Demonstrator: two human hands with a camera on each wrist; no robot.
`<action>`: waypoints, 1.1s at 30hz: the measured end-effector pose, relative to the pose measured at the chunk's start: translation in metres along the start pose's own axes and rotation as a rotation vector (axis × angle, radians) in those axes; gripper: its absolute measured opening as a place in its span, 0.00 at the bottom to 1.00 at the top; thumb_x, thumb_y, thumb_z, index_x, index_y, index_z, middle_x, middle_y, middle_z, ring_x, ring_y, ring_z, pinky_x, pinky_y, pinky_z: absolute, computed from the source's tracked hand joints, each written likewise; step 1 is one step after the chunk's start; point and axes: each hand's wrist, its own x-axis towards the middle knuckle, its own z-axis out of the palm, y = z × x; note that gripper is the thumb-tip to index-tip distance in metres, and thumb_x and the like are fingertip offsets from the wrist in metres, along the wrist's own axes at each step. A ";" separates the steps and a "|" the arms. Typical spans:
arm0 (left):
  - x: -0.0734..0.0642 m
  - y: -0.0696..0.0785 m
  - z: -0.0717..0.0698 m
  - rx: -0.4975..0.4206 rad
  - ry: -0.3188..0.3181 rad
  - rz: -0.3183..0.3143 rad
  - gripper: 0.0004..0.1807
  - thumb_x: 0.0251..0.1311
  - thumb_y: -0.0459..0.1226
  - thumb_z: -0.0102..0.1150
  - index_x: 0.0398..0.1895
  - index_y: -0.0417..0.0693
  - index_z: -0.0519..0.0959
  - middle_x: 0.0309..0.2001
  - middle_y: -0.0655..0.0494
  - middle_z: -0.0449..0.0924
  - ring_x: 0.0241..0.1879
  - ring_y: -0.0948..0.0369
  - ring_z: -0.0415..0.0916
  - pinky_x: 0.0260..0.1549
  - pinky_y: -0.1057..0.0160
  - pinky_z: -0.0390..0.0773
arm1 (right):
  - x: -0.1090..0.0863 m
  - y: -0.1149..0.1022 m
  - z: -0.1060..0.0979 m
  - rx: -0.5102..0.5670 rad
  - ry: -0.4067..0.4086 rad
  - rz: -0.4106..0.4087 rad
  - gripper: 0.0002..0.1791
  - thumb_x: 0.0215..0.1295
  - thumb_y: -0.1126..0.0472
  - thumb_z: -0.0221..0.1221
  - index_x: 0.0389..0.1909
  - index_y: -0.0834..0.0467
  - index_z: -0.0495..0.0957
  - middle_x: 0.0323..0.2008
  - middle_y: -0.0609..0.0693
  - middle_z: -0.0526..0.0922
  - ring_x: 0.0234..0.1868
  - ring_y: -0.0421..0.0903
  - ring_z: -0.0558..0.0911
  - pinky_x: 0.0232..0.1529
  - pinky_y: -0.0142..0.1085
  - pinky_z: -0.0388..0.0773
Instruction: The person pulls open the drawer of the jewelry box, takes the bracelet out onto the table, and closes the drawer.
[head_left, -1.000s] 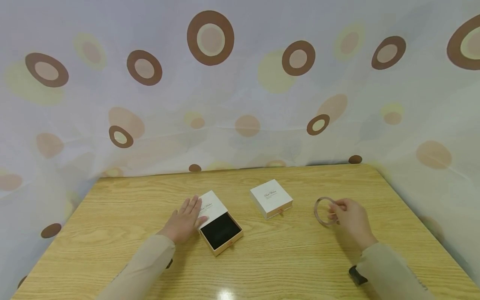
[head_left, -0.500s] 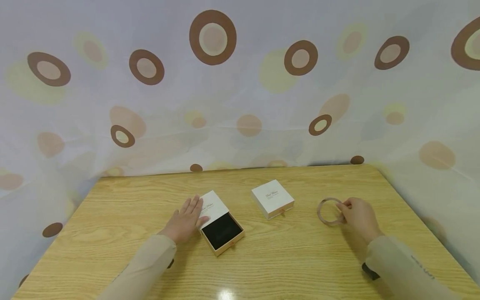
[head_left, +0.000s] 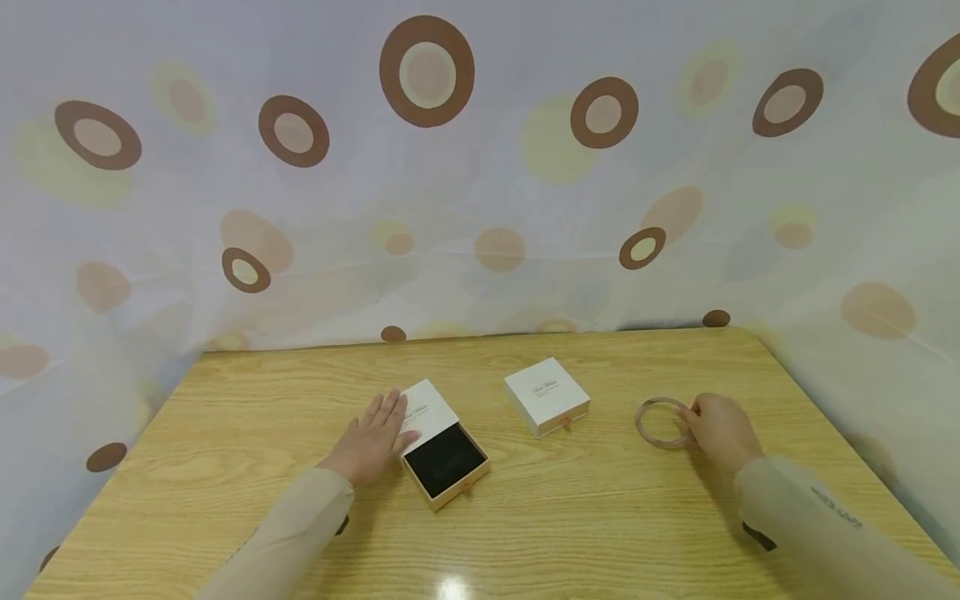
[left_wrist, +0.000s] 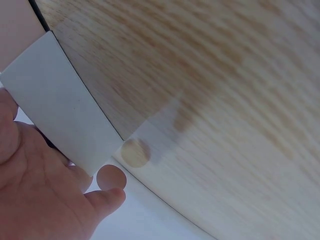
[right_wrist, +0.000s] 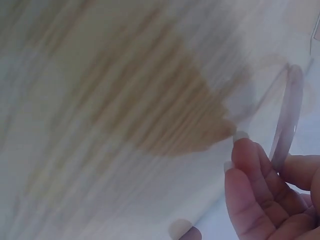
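My left hand (head_left: 367, 443) rests on the white lid sleeve (head_left: 432, 417) of a small gift box, its fingers laid straight across the top and the thumb spread toward the front. The box's drawer (head_left: 444, 461), black inside with a tan rim, is pulled partway out. In the left wrist view, the box's white side (left_wrist: 65, 102) shows beside my fingers. On the right, my right hand (head_left: 723, 429) pinches a pale, pinkish bangle (head_left: 663, 444) between thumb and fingertips. The bangle (right_wrist: 290, 112) stands edge-on in the right wrist view, raised over the wood.
A second white gift box (head_left: 547, 392) with printed lettering sits closed between the two hands, farther back. Everything lies on a wooden table (head_left: 555, 533). Behind it and at both sides hangs a curtain (head_left: 480, 192) with brown and yellow circles.
My right hand has carried the bangle slightly to the right, and the bangle has turned flatter to the head view. The left hand and both boxes keep their places.
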 end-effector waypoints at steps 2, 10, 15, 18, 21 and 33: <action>0.000 -0.001 0.000 0.002 0.002 0.000 0.36 0.76 0.48 0.40 0.74 0.31 0.49 0.76 0.37 0.42 0.74 0.40 0.38 0.63 0.32 0.48 | 0.002 0.001 0.000 -0.026 -0.013 -0.001 0.15 0.73 0.65 0.52 0.28 0.73 0.73 0.19 0.52 0.75 0.19 0.44 0.73 0.21 0.36 0.73; 0.001 -0.002 0.001 -0.004 0.005 -0.004 0.36 0.76 0.49 0.40 0.74 0.32 0.49 0.76 0.37 0.42 0.74 0.40 0.39 0.63 0.31 0.48 | 0.009 0.000 0.001 -0.110 -0.041 -0.031 0.14 0.69 0.66 0.55 0.27 0.72 0.74 0.21 0.53 0.75 0.22 0.46 0.72 0.24 0.38 0.72; 0.001 -0.002 0.001 -0.003 -0.005 -0.012 0.36 0.76 0.49 0.39 0.75 0.33 0.48 0.76 0.38 0.41 0.74 0.41 0.37 0.64 0.33 0.46 | 0.010 -0.002 0.002 -0.123 -0.050 -0.032 0.13 0.68 0.67 0.56 0.25 0.71 0.74 0.20 0.53 0.73 0.21 0.46 0.70 0.23 0.37 0.71; 0.002 -0.003 0.001 0.002 -0.007 -0.012 0.37 0.76 0.49 0.39 0.75 0.33 0.47 0.76 0.38 0.41 0.74 0.41 0.37 0.65 0.33 0.47 | 0.011 -0.002 0.002 -0.140 -0.056 -0.034 0.14 0.69 0.67 0.56 0.25 0.71 0.73 0.21 0.53 0.72 0.21 0.46 0.70 0.23 0.37 0.70; 0.002 -0.003 0.000 0.001 -0.009 -0.012 0.37 0.76 0.49 0.40 0.75 0.33 0.48 0.76 0.38 0.41 0.74 0.41 0.37 0.64 0.33 0.47 | 0.011 -0.002 0.000 -0.155 -0.054 -0.044 0.14 0.68 0.67 0.56 0.24 0.71 0.73 0.21 0.53 0.72 0.21 0.46 0.70 0.22 0.37 0.70; 0.000 0.000 -0.003 0.009 -0.022 -0.017 0.36 0.76 0.48 0.40 0.75 0.32 0.48 0.76 0.39 0.41 0.74 0.41 0.37 0.64 0.33 0.47 | 0.006 -0.003 -0.002 -0.105 -0.067 -0.005 0.14 0.71 0.67 0.53 0.27 0.73 0.75 0.21 0.53 0.75 0.22 0.46 0.71 0.23 0.37 0.71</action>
